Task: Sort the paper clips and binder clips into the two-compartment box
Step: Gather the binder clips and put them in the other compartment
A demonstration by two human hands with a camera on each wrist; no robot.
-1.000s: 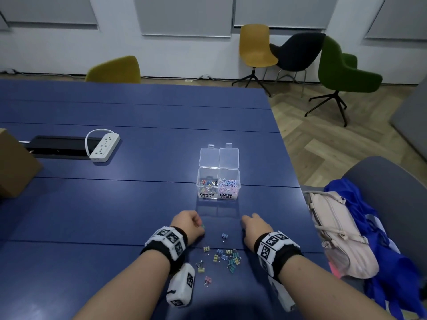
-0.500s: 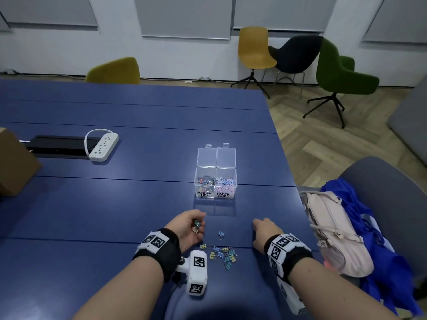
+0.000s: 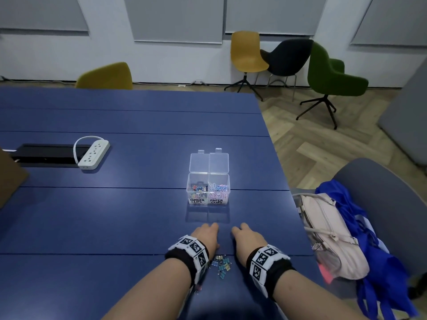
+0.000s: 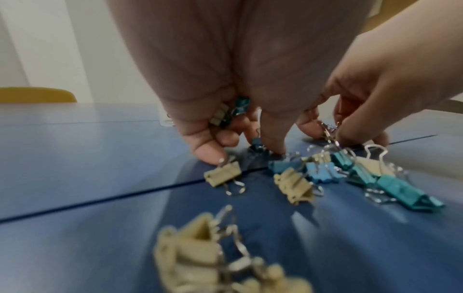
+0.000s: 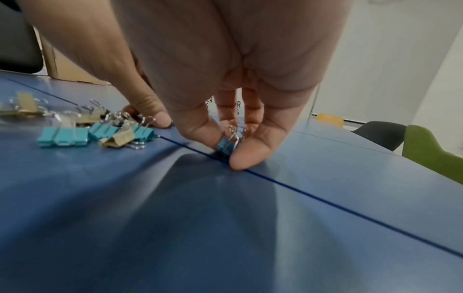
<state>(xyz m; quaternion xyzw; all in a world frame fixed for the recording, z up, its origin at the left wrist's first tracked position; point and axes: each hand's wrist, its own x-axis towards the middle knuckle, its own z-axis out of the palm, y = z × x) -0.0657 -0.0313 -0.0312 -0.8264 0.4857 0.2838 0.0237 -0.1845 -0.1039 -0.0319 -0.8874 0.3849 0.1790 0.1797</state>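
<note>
The clear two-compartment box (image 3: 208, 181) stands open mid-table, binder clips in its left cell and paper clips in its right. A pile of beige and teal binder clips (image 3: 221, 265) lies between my wrists. My left hand (image 3: 205, 234) is knuckles-up on the table. In the left wrist view its curled fingers hold a teal and a beige binder clip (image 4: 231, 111), and its fingertips touch a blue clip (image 4: 257, 143) on the table. My right hand (image 3: 248, 234) pinches a blue binder clip (image 5: 225, 145) between thumb and finger, right on the table seam.
A white power strip (image 3: 93, 153) lies at the far left beside a black cable tray (image 3: 41, 153). A cardboard box (image 3: 9, 176) sits at the left edge. A pink bag (image 3: 330, 234) and blue cloth lie on a grey chair (image 3: 392, 204) beyond the table's right edge.
My left hand turned palm-down from showing its held clips and dropped to the table. My right hand slid left, close to the left hand, and pinched a blue clip.
</note>
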